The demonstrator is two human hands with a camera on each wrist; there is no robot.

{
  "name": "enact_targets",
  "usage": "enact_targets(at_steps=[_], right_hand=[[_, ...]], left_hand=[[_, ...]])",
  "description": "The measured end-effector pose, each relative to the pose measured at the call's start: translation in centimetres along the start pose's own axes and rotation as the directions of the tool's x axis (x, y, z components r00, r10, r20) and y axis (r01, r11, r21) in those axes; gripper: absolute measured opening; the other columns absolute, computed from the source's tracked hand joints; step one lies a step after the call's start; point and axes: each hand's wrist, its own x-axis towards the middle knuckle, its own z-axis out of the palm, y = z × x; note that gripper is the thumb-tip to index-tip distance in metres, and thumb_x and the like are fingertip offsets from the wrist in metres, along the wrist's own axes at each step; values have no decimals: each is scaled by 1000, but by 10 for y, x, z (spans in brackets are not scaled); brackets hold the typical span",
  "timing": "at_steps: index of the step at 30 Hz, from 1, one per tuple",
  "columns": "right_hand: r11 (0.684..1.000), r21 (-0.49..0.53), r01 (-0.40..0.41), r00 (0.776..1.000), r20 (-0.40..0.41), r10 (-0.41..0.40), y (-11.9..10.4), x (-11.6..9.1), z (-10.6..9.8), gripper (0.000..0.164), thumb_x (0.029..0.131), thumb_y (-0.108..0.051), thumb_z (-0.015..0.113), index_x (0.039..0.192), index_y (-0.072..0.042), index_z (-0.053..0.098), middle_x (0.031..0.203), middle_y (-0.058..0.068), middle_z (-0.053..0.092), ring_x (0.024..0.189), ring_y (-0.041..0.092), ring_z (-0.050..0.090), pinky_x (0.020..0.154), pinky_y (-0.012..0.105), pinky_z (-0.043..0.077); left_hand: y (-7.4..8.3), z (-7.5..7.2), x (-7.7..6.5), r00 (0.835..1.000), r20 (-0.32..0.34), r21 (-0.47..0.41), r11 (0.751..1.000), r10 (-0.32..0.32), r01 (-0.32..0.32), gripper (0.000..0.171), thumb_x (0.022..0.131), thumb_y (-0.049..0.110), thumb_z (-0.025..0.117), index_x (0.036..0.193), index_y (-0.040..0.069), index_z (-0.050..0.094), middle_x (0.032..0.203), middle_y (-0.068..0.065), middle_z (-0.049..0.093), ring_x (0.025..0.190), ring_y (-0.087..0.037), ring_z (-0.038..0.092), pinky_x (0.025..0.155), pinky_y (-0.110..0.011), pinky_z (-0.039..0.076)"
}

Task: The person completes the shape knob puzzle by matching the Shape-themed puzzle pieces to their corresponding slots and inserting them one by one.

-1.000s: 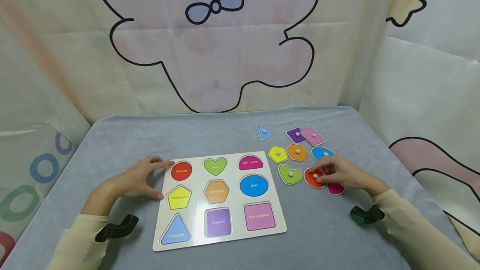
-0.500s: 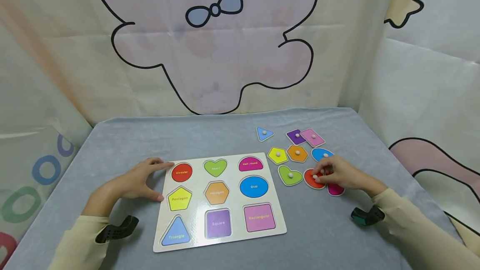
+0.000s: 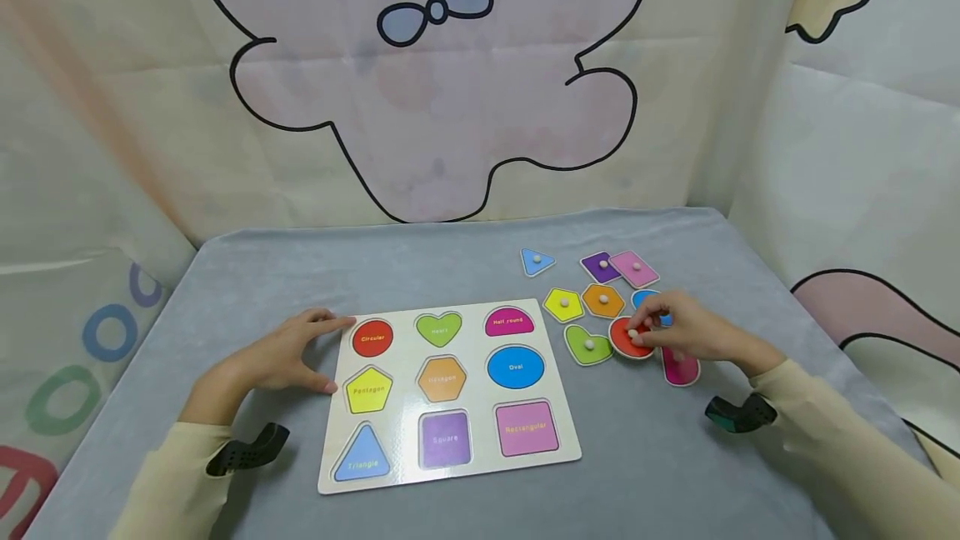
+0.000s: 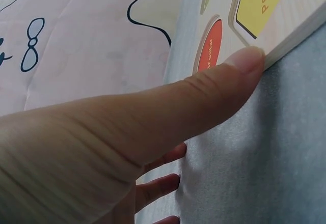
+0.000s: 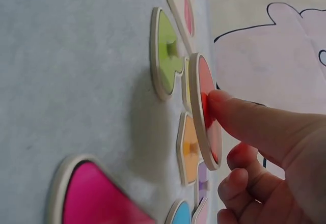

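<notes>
The white shape puzzle board [image 3: 405,461] lies on the cloth with printed, labelled recesses. At its left edge, my left hand [image 3: 273,361] touches it with thumb and index finger spread; in the left wrist view the thumb [image 4: 204,94] presses the board's edge. My right hand [image 3: 693,330] pinches the red circle puzzle piece [image 3: 624,343] by its knob. The right wrist view has this red circle [image 5: 206,117] raised off the cloth. Below it lie the green heart piece [image 3: 577,348], the magenta half-round piece [image 3: 682,369] and the partly hidden blue oval piece [image 3: 642,297].
Behind the right hand lie the yellow pentagon [image 3: 562,304], orange hexagon [image 3: 602,300] and blue triangle [image 3: 536,262] pieces. A pink rectangle piece [image 3: 636,271] overlaps the purple square piece [image 3: 597,265]. A grey cloth [image 3: 375,265] covers the table, with a printed curtain [image 3: 337,173] behind.
My right hand has lifted the red circle piece off the cloth, uncovering more of the magenta half-round. The left hand keeps its place at the board. The head view has shifted slightly.
</notes>
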Motion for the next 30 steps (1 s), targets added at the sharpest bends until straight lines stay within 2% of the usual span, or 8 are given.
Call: enact_targets(at_steps=[4,11,17,25,30], right_hand=[[1000,-2,24,1000,-15,-24,-7,7,0,10,85,-7,79,92,-13,76,82,-8,68,80,6,55,70,24,50],[1000,-12,5,999,-33,-6,-19,17,0,8,86,-11,80,92,-14,76,78,-7,60,79,8,53,72,24,47],[1000,-21,-4,999,-40,3,-30,27,0,9,86,-12,80,94,-13,77,81,-5,63,85,11,54,75,25,48],[999,-25,26,998,-51,-27,-48,45,-1,10,84,-10,81,94,-11,77,90,0,71,90,18,53,77,29,47],[999,-34,25,998,-60,-27,-51,57,3,8,84,-12,82,91,-11,78,84,1,69,87,19,54,73,25,47]], left_hand=[[1,-1,0,1000,1,1,1000,-11,11,99,66,42,93,151,19,48,151,-29,38,135,-52,38,105,-74,39],[1,0,-3,999,12,-11,999,-33,33,99,66,41,94,151,19,48,153,-29,36,136,-52,36,104,-75,39],[4,-1,-1,999,14,-6,999,-33,33,98,67,40,93,151,19,48,153,-29,36,137,-52,36,105,-74,39],[5,-2,1,999,19,0,999,-32,32,98,67,40,93,151,18,48,153,-30,36,137,-52,36,105,-74,39],[6,-3,-1,999,18,-4,1000,-31,31,98,67,40,93,151,18,48,153,-30,36,137,-52,36,104,-74,39]])
